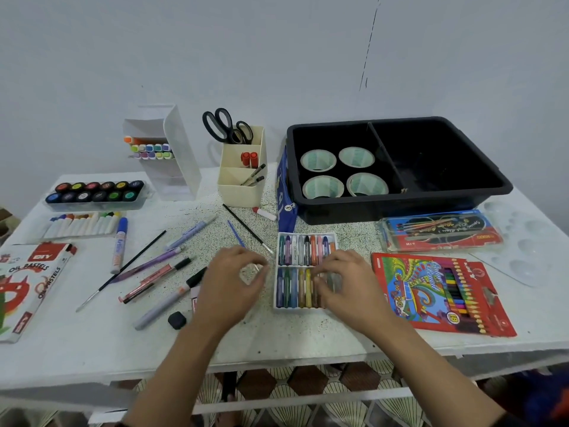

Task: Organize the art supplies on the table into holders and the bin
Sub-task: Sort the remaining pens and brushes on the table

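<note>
1. White wall behind, and a pale speckled table [308, 334] crowded with art supplies.
2. A white oil pastel tray [295, 308] sits at the table's middle, just in front of the person, between both hands.
3. It holds two rows of oil pastels [304, 251] in mixed colours: greens, purples, grey, black, orange, pink, blue and yellow, each in a paper wrap.
4. Every stick lies flat, side by side, with its long axis running from the person towards the wall.
5. The right hand [345, 282] has its fingers bent down onto the right end of the near row; whether they pinch a stick is unclear.
6. The left hand [237, 282] is just left of the tray, fingers curled towards the thumb; something small and pale shows there, too blurred to identify.
7. A black bin [385, 208] stands behind the tray, a cream holder [241, 192] to the bin's left.
</note>
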Available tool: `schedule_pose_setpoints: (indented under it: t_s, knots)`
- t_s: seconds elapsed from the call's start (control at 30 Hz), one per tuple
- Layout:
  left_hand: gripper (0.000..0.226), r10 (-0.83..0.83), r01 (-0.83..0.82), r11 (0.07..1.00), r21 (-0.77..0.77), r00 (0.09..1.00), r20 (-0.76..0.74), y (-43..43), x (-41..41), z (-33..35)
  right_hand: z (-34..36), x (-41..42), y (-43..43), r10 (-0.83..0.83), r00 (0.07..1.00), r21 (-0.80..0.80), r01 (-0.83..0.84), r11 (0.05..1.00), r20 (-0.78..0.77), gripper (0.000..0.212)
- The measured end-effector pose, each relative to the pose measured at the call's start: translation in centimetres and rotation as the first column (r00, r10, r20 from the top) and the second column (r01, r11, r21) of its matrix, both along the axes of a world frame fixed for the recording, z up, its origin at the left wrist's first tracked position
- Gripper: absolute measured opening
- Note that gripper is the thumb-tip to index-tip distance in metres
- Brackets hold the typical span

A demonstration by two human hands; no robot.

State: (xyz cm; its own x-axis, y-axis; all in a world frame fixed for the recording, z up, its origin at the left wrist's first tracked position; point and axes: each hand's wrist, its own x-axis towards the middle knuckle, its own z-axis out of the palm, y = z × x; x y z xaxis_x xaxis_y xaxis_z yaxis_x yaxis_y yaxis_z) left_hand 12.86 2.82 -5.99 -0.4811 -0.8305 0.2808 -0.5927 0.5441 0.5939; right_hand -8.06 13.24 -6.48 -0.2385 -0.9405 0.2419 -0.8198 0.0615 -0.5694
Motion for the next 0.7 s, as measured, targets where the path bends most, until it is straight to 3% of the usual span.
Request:
schedule_pose_setpoints:
  t_s: [0.13,0.33,0.47,0.7]
  knots:
    - [0.043,0.030,-0.062,0.990,0.126,0.971,0.238,-2.3,3.9,-0.4,0.2,3.1,-2.3,0.190,0.981,-0.004,-0.191,0.982,-0.041,0.019]
    - [0.045,-0.005,-0.028,0.993,0.112,0.959,0.282,-2.7,4.8,-0.8,0.2,7.3,-5.7,0.376,0.911,0.164,-0.350,0.922,-0.172,0.027]
    - [0.041,0.024,-0.061,0.993,0.105,0.946,0.323,-3.2,5.2,-1.4,-0.1,8.3,-7.3,0.357,0.910,0.221,-0.311,0.924,-0.212,0.022]
    - [0.027,0.026,-0.045,0.997,0.068,0.966,0.258,-4.7,5.9,-1.9,0.5,8.6,-7.8,0.195,0.981,0.141,-0.189,0.972,-0.025,0.009]
